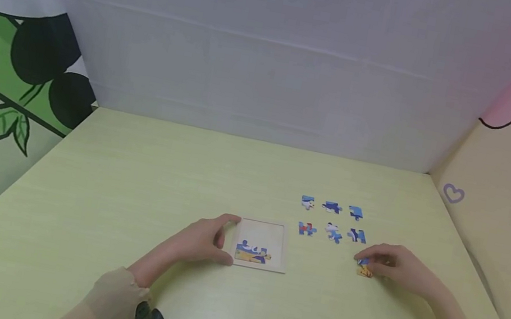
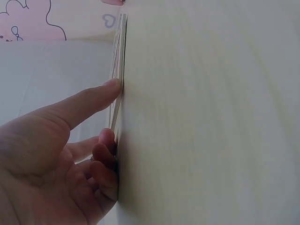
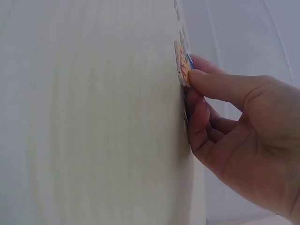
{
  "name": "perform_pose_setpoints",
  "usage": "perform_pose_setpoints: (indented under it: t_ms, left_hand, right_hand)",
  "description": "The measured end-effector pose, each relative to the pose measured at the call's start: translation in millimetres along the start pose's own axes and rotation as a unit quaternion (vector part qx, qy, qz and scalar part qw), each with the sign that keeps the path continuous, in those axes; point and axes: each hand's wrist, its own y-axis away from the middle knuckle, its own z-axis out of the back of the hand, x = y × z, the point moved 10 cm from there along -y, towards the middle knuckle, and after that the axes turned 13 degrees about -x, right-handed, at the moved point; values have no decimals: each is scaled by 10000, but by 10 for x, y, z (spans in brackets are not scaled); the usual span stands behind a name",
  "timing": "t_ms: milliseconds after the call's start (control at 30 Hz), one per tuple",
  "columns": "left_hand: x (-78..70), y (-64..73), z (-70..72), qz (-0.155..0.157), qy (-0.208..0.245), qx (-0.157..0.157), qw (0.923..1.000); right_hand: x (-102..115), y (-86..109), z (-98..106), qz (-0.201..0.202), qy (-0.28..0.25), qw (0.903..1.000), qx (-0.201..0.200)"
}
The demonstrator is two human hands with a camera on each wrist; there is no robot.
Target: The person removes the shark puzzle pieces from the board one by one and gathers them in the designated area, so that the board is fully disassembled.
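My left hand point(image 1: 204, 237) holds a square puzzle tray point(image 1: 284, 250) by its left side, thumb at the near corner and index finger at the far one. In the left wrist view, the thumb point(image 2: 91, 101) presses against the tray's thin edge point(image 2: 123, 42). A joined section of blue, white and yellow puzzle pieces point(image 1: 249, 253) fills the tray's lower left. To the right, my right hand point(image 1: 397, 269) pinches a yellow-and-blue puzzle piece point(image 1: 363, 268) between thumb and fingers. The right wrist view has this piece point(image 3: 182, 65) tilted up close over the table; fingers hide part of it.
Between the tray and my right hand, slightly farther back, several loose pieces lie in two rows, among them a red-and-blue one point(image 1: 307, 229) and a dark blue one point(image 1: 331, 207). A pale wall point(image 1: 268, 87) closes the table's point(image 1: 155, 176) far edge, and decorated panels flank both sides.
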Motion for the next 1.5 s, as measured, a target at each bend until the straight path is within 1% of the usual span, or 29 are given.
perform_pose_setpoints:
  t_ms: [133, 267, 667, 900, 1133, 1200, 1300, 1400, 1500]
  left_hand:
    - [-18, 7, 14, -26, 11, -3, 10000]
    - [-34, 16, 25, -41, 8, 3, 10000]
    - [-47, 23, 21, 17, -4, 32, 10000]
    - [-63, 42, 31, -58, 15, 53, 10000]
    - [-68, 51, 34, -73, 17, 48, 10000]
    - [-68, 56, 36, -35, 24, 56, 10000]
    - [-77, 65, 51, 9, 32, 53, 10000]
    - [-88, 76, 70, 19, 38, 43, 10000]
    - [-96, 85, 83, 4, 52, 44, 10000]
  right_hand:
    - [-20, -19, 42, -198, 260, 9992, -210]
    - [-59, -23, 56, -342, 348, 9985, -248]
    - [-104, -18, 48, -381, 150, 9991, -141]
    - [-75, -20, 49, -271, 114, 9995, -75]
    - [-42, -21, 57, -344, 109, 9993, -23]
    - [-33, -27, 71, -387, 151, 9991, -100]
    - [7, -57, 103, -482, 267, 9979, -330]
    - [102, -120, 111, -486, 348, 9968, -540]
    - [242, -210, 58, -384, 369, 9965, -652]
